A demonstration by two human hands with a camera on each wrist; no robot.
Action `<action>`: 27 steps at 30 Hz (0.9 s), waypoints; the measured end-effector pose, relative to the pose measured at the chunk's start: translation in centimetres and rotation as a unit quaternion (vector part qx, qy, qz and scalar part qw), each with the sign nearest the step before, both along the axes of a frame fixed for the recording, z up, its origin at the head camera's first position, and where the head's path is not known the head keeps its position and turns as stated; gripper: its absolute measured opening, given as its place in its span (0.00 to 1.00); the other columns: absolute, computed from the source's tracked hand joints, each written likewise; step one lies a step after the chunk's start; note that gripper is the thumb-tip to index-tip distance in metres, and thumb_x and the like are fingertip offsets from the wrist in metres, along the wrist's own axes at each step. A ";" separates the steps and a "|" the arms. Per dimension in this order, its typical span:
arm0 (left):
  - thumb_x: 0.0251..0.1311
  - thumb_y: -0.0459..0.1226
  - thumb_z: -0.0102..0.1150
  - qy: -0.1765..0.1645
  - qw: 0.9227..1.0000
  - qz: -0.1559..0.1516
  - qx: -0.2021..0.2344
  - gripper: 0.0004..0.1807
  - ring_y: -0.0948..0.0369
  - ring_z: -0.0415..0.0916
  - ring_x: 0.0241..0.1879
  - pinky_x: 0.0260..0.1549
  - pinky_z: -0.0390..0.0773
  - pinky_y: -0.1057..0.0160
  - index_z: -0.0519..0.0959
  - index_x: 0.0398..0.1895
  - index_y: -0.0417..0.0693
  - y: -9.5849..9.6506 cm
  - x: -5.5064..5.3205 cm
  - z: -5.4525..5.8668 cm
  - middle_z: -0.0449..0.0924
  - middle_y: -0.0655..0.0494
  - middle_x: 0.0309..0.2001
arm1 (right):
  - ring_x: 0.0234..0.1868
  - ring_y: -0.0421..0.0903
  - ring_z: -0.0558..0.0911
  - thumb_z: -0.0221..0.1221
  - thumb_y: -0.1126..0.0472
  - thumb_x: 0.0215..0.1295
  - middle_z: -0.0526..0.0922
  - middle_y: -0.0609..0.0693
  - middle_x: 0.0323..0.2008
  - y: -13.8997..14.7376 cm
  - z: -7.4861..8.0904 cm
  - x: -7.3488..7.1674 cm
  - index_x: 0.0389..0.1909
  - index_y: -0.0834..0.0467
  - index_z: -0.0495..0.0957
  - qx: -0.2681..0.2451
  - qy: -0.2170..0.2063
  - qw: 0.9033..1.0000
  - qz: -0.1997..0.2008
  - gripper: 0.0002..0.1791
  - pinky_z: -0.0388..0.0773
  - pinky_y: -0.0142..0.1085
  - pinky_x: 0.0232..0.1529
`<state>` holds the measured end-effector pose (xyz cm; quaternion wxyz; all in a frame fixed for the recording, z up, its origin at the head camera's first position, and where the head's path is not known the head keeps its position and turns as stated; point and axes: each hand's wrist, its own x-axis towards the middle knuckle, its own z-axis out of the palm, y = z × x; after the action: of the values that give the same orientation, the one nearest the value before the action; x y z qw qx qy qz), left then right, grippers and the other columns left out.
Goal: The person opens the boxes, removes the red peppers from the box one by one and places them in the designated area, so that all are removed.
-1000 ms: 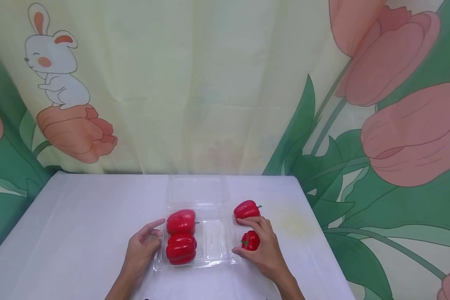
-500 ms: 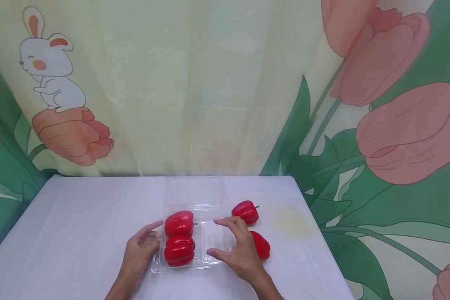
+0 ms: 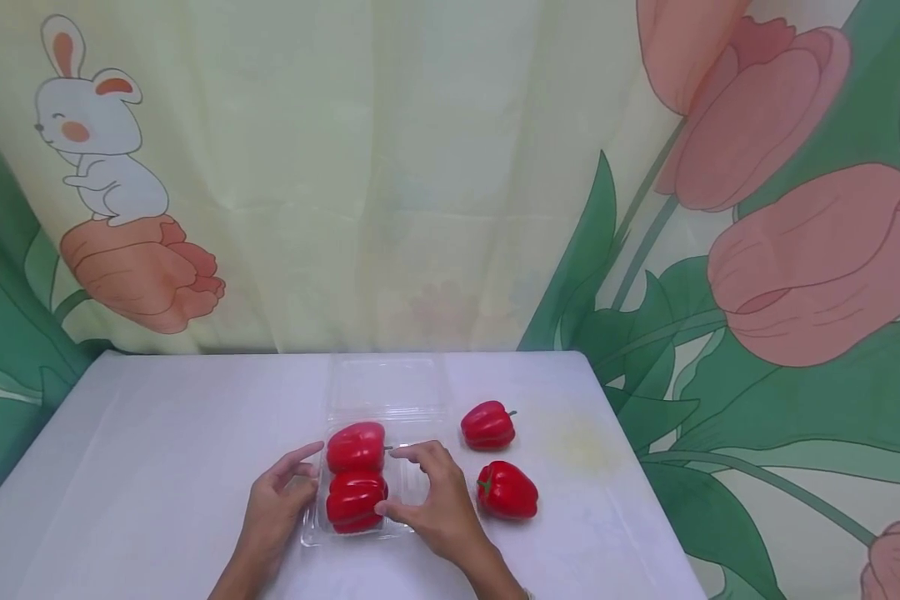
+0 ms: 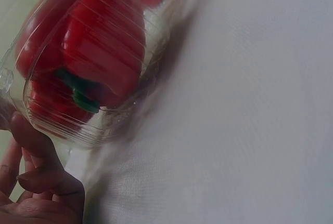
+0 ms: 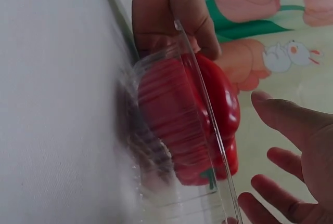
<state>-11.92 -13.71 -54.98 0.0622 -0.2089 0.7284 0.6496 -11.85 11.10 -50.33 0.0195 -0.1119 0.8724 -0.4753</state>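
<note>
At the left of the white-covered worktop [image 3: 165, 450], the person's left hand [image 3: 273, 500] lies along the left edge of one clear plastic hinged container [image 3: 313, 538], its fingers loosely bent; whether it grips the rim or only touches it, I cannot tell. The container stands open, its clear flat lid [image 3: 386, 386] laid back on the far side. Four glossy red bell peppers are in view. Two sit in the container's left half, one behind the other and touching: a far pepper [image 3: 356, 447] with its stem pointing right, and a near pepper [image 3: 356, 502] with deep grooves between its lobes. Over the container's right half hovers the right hand [image 3: 442, 508], thumb and fingers spread well apart in a wide arch, holding nothing. Farther right, outside the container, are the other two: a far loose pepper [image 3: 488, 426], stem to the right, and a near loose pepper [image 3: 507, 490], its green stem end facing left.

The left wrist view shows what the head view hides: a thick, curled green stem [image 4: 82, 95] on a pepper inside, seen through the ribbed wall. In the right wrist view, a gap separates the right hand's fingertips from the peppers inside.
</note>
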 end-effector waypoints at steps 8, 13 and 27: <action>0.62 0.38 0.67 0.000 1.000 -0.001 -0.008 0.34 0.55 0.78 0.54 0.47 0.85 0.70 0.75 0.73 0.65 -0.2 0.0 -0.3 0.79 0.50 0.56 | 0.60 0.47 0.82 0.82 0.47 0.48 0.79 0.38 0.58 -1.7 -0.5 0.1 0.64 0.38 0.78 0.015 -0.006 1.000 0.025 0.39 0.87 0.44 0.56; 0.62 0.38 0.68 0.001 1.000 -0.003 -0.009 0.34 0.55 0.78 0.53 0.47 0.85 0.70 0.75 0.73 0.65 -0.2 0.0 -0.4 0.79 0.50 0.56 | 0.59 0.45 0.81 0.82 0.47 0.48 0.79 0.37 0.56 -2.4 -0.7 0.1 0.63 0.38 0.78 0.012 -0.028 0.999 0.040 0.38 0.87 0.39 0.55; 0.63 0.37 0.66 0.004 1.000 -0.004 -0.012 0.33 0.57 0.79 0.49 0.47 0.85 0.70 0.75 0.73 0.65 -0.1 -0.1 -0.1 0.79 0.50 0.55 | 0.52 0.30 0.77 0.83 0.50 0.48 0.78 0.35 0.52 -3.2 -1.0 -0.2 0.62 0.40 0.79 0.027 -0.027 0.997 0.065 0.38 0.85 0.31 0.52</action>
<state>-11.98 -13.81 -55.10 0.0591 -0.2038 0.7372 0.6415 -12.08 7.95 -51.33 0.0764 -0.1547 0.8751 -0.4522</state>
